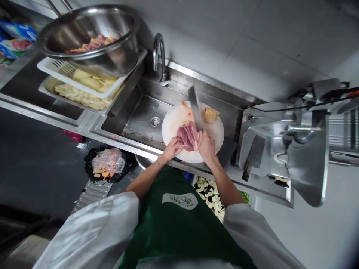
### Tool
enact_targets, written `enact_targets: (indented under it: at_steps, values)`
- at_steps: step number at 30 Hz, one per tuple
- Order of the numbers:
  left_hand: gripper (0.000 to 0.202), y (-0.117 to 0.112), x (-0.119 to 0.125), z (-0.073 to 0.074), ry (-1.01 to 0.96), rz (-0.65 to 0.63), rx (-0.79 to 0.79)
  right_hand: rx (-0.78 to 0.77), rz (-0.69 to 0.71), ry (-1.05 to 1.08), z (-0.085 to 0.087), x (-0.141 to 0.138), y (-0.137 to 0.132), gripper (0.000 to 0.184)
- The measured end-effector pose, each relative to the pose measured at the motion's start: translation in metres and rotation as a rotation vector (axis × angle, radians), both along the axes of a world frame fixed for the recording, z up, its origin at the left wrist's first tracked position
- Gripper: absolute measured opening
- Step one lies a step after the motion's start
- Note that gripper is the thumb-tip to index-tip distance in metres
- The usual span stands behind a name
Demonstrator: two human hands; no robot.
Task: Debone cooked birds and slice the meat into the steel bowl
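Observation:
A round white cutting board [174,119] rests over the right side of a steel sink [140,116]. On it lies a slab of raw reddish meat [188,135], with yellowish pieces [209,114] behind. My left hand [172,147] is curled, pressing on the left edge of the meat. My right hand [205,145] grips the handle of a cleaver [195,108], whose blade points away from me over the meat.
A big steel bowl [92,37] of meat pieces sits on a white basket and tray of cut potato [81,87] at left. A meat slicer [303,142] and a second cleaver [254,155] stand at right. A tap [159,56] rises behind. A black-lined bin [108,164] and a crate of chopped vegetables [209,194] sit below.

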State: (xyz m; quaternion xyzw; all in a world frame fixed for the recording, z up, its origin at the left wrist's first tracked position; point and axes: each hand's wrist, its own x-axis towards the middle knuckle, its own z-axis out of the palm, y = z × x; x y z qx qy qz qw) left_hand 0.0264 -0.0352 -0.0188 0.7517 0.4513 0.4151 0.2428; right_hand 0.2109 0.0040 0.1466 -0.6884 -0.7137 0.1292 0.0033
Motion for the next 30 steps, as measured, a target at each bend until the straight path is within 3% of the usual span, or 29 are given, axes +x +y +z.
enact_targets:
  at_steps: [2, 7, 9, 12, 16, 22, 26, 28, 30]
  values:
    - [0.021, 0.0, 0.0, 0.0, -0.005, 0.0, -0.003, 0.077, -0.035, 0.021, -0.004, -0.006, -0.002, 0.043]
    - [0.021, 0.0, -0.002, 0.006, -0.008, -0.027, 0.022, -0.261, 0.024, -0.014, -0.044, -0.022, -0.008, 0.049]
    - [0.022, -0.001, -0.004, 0.007, -0.004, -0.032, 0.02, -0.307, 0.044, 0.0, -0.047, -0.02, -0.003, 0.047]
    - [0.022, -0.003, -0.006, 0.007, 0.002, -0.025, -0.003, -0.287, 0.021, 0.015, -0.034, -0.01, 0.002, 0.033]
    - [0.021, -0.004, -0.007, 0.001, 0.003, -0.012, -0.029, -0.197, -0.034, -0.041, -0.014, 0.0, -0.014, 0.041]
    - [0.019, -0.003, -0.008, -0.004, -0.014, -0.017, -0.001, -0.273, -0.019, -0.069, 0.002, 0.013, -0.036, 0.034]
    - [0.019, -0.003, -0.007, -0.003, 0.009, -0.002, -0.02, -0.002, -0.101, -0.019, 0.028, 0.021, -0.029, 0.048]
    - [0.019, -0.003, -0.006, -0.001, 0.009, 0.001, -0.038, 0.069, -0.158, -0.005, 0.027, 0.02, -0.032, 0.051]
    - [0.018, -0.003, -0.007, 0.0, 0.005, -0.001, -0.052, -0.051, -0.168, -0.013, 0.012, 0.017, -0.046, 0.045]
